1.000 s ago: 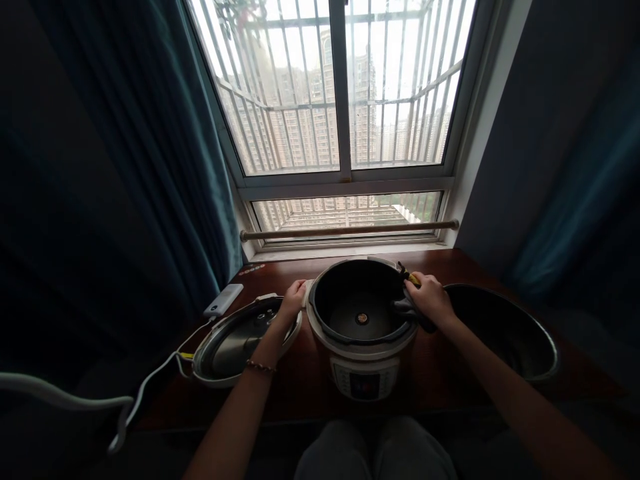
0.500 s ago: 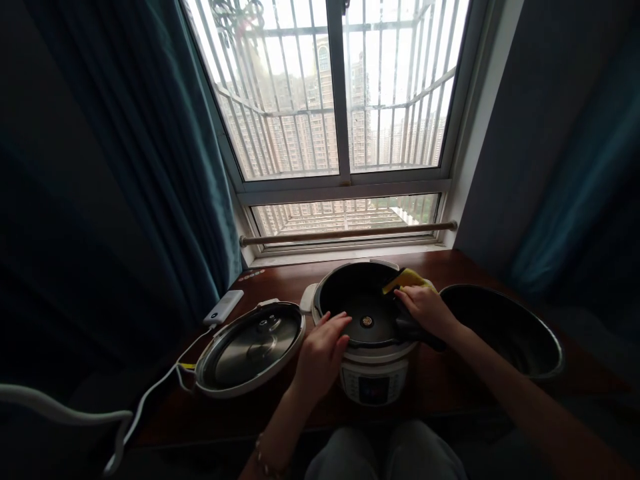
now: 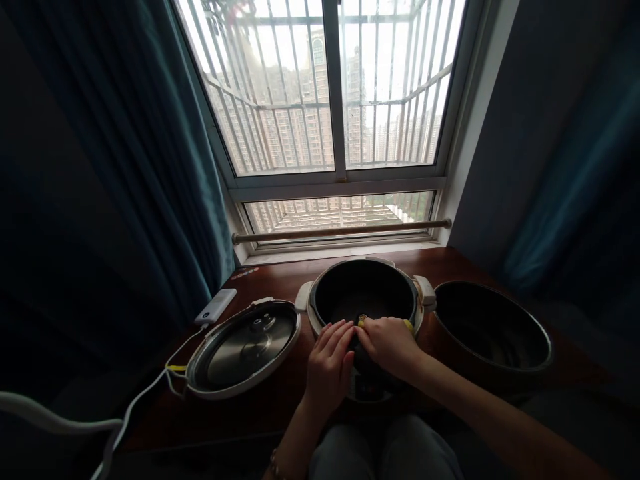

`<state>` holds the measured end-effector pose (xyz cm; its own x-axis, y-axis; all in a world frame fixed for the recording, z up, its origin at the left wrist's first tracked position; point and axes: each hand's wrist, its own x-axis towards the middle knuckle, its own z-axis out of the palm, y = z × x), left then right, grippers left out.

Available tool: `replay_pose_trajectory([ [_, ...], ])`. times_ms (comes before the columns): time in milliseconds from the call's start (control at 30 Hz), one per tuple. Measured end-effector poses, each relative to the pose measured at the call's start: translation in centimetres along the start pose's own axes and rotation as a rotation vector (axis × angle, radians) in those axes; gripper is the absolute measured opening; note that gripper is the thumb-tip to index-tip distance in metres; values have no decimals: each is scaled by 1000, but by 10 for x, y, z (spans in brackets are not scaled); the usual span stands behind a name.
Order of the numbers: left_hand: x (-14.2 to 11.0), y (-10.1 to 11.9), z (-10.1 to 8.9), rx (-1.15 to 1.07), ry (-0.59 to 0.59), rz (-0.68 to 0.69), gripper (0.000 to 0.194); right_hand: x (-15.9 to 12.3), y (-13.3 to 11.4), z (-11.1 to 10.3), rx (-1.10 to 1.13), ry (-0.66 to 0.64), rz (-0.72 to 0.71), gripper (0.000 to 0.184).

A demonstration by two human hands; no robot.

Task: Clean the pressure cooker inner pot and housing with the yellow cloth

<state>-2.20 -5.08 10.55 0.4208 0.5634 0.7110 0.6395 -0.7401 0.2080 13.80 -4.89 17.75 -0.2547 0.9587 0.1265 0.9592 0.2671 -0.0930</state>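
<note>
So from my end of the feed, the cooker (image 3: 363, 280) sits mid-bench (image 3: 280, 277), with both hands (image 3: 357, 353) at its front rim. The lid (image 3: 240, 360) lies left of it, toward the front-left corner. Behind that, a power bank (image 3: 216, 307) hugs the left edge. Over right I've got a big bowl (image 3: 493, 320) by the right edge. The window (image 3: 337, 177) is past the back edge.

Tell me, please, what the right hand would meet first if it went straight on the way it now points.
The right hand would most likely meet the left hand first, though the depth between them is unclear in this view.
</note>
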Motion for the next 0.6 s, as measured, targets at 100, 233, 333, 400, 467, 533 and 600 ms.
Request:
replay_pose_trajectory([
  [100,0,-1,0,-7,-3,11,37,4,21,-5,-42,-87,-64,49],
  [233,0,-3,2,-20,5,13,36,25,57,-16,-41,-328,-206,55],
  [333,0,-3,3,-36,27,5,36,47,83,-24,-35,-525,-251,58],
  [400,1,-2,4,-46,39,-1,35,63,100,-25,-38,-584,-293,54],
  [467,1,-2,4,-56,43,-7,36,78,117,-23,-47,-606,-343,43],
  [533,0,-1,3,-64,47,-10,36,93,131,-18,-88,-590,-407,32],
  [600,0,-1,3,-71,50,-12,36,109,141,-13,-147,-517,-466,22],
])
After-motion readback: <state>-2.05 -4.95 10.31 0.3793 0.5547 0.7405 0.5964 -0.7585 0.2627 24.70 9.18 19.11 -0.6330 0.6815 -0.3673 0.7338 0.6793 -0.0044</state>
